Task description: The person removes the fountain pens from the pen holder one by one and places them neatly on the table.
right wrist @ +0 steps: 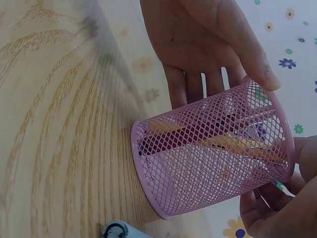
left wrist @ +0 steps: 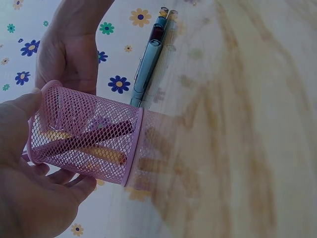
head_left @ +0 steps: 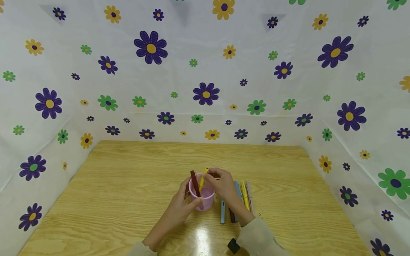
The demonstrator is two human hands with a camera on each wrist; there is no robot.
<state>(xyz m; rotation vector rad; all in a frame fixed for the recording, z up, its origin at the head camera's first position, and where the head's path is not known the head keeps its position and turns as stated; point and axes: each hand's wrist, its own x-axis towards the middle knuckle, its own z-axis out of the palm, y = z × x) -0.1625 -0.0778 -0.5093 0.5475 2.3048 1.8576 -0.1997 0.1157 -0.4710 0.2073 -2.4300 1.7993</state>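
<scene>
A pink mesh pen cup (head_left: pixel 206 204) stands on the table, tilted slightly if at all. My left hand (head_left: pixel 182 205) grips it from the left, the thumb on its near side and the fingers round the back. Inside the cup leans a dark red pen (head_left: pixel 195 184), its top above the rim. My right hand (head_left: pixel 226 185) pinches the top of a yellow pen (head_left: pixel 201 183), whose lower part is inside the cup. Through the mesh (right wrist: pixel 213 163) in the right wrist view, both pens show crossing each other. The right fingertips are partly hidden there behind the cup rim.
Right of the cup lie several pens: a light blue pen (head_left: pixel 222 212), a dark red one (head_left: pixel 232 216), a yellow pen (head_left: pixel 245 196) and a pale pinkish pen (head_left: pixel 250 197). My right forearm partly covers them. Flower-patterned sheeting (head_left: pixel 179 78) encloses the wooden table (head_left: pixel 128 177).
</scene>
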